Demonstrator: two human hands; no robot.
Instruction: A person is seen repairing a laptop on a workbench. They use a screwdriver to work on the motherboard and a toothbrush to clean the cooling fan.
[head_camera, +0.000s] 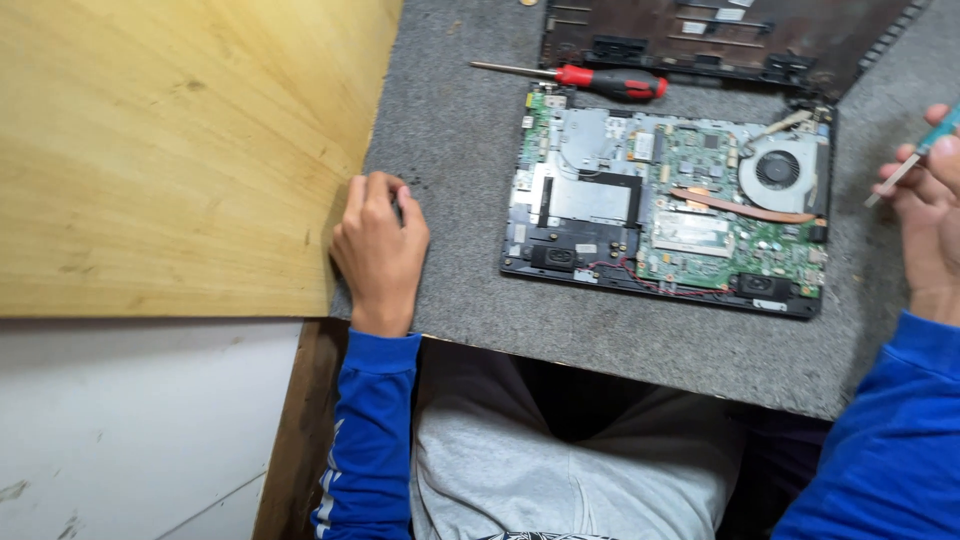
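A bench (450, 130) covered in grey, speckled matting is seen from above, with a large pale wooden board (180, 150) set along its left side and a white wall panel (130, 430) below that. The near edge of the bench is met by the person's lap, clad in grey, and by two blue sleeves.

In the middle of the bench an opened laptop base (668, 200) is laid flat, its underside exposed: a green circuit board, a round cooling fan (778, 170) at the right end, a copper heat pipe and silver shielding are shown. Just behind it the removed dark bottom cover (720, 35) is placed, partly cut off by the upper edge. Between the two a red-handled screwdriver (580, 78) is laid, its shaft pointing left, just beside the laptop's far left corner.

The left hand (380, 245) is rested on the matting at the corner of the wooden board, well to the left of the laptop and apart from it, fingers curled into a loose fist; whether anything is enclosed cannot be told. The right hand (925, 215) is raised at the right edge, just beyond the fan end of the laptop, and a slim teal-handled screwdriver (915, 155) is gripped between its fingers, the tip angled down and leftward, clear of the board.
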